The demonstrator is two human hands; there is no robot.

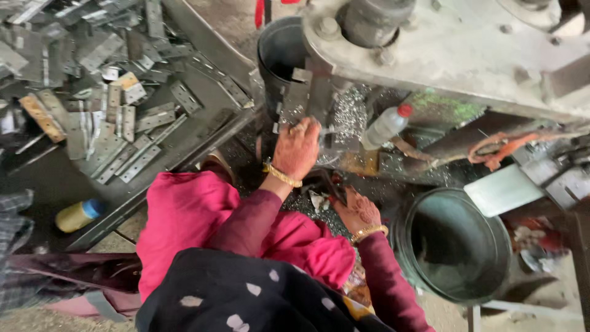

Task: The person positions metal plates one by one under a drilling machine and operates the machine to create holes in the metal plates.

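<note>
Far left: heap of flat grey steel hinge plates (117, 117) on a sloping metal tray (203, 132), long axes lying every way; a yellow plastic bottle with blue cap (78, 215) below it.

Centre: left hand (297, 149), fingers curled, pressing a flat grey hinge plate (294, 104) that stands on end at the grey press machine (455, 49), long axis up the picture; plate directly above the hand, touching the fingertips. Black bucket (279, 52) behind.

Right of centre: right hand (356, 210), low and near the body, loosely closed; contents cannot be told. The left hand is the nearer to the plate. White bottle with red cap (386, 126).

Right: round dark green bucket (455, 246).
</note>
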